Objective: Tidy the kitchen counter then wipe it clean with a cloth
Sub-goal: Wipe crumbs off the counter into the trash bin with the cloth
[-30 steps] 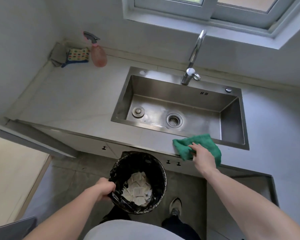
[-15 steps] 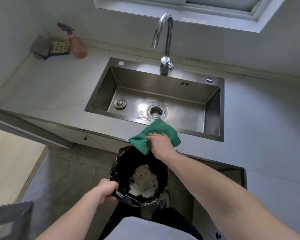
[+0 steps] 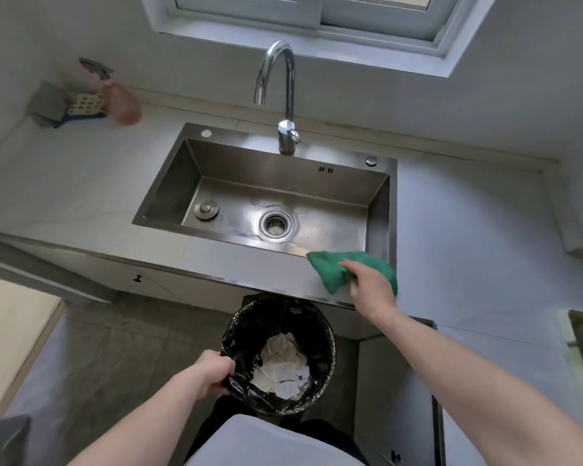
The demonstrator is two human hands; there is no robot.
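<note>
Two hands were busy: left hand (image 3: 211,373) gripped the rim of the black-lined bin (image 3: 278,354), fingers curled over the liner, bin on the floor just below the desk edge, holding paper scraps. Right hand (image 3: 367,284) pressed the green cloth (image 3: 327,267) onto the front strip of the desk (image 3: 249,260), by the sink's (image 3: 189,183) front-right corner; cloth bunched, long axis running left-right, mostly left of the fingers. Fingers lay over the cloth; can't tell if they pinched it. Likely next sweep goes left along the strip toward the bin. Desk was smooth and pale; spray bottle (image 3: 122,102) and sponges sat in the far-left corner, window above.
</note>
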